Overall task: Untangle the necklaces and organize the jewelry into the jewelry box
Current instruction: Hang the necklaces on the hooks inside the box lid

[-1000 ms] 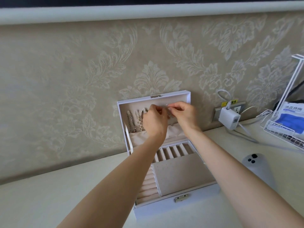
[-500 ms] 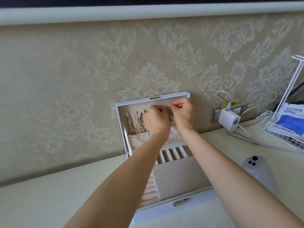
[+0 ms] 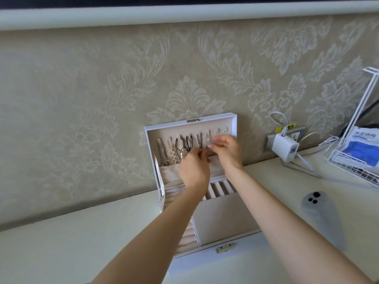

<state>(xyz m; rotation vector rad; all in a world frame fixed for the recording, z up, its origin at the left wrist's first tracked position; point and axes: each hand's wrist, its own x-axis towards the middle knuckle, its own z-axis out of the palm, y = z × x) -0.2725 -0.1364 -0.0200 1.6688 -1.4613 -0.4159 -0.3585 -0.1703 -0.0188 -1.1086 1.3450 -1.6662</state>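
Observation:
A white jewelry box [image 3: 207, 256] stands open against the wall, its lid [image 3: 150, 140] upright. Several necklaces [image 3: 162, 152] hang from hooks inside the lid, their ends dropping into a fabric pocket [image 3: 169, 171]. Both hands are raised in front of the lid's right half. My left hand [image 3: 193, 171] and my right hand [image 3: 226, 149] pinch a thin necklace chain [image 3: 208, 141] that hangs from one of the right hooks. The lower part of that chain is hidden behind my fingers. Two hooks further right carry nothing.
A white charger [image 3: 285, 147] is plugged into a wall socket right of the box, its cable trailing over the table. A grey controller [image 3: 322, 214] lies at the right. A white wire rack [image 3: 356, 160] with a blue-and-white packet stands at the far right.
Both hands have dropped from the top of the lid and shifted slightly right, uncovering more hanging necklaces and hooks. The view has moved a little.

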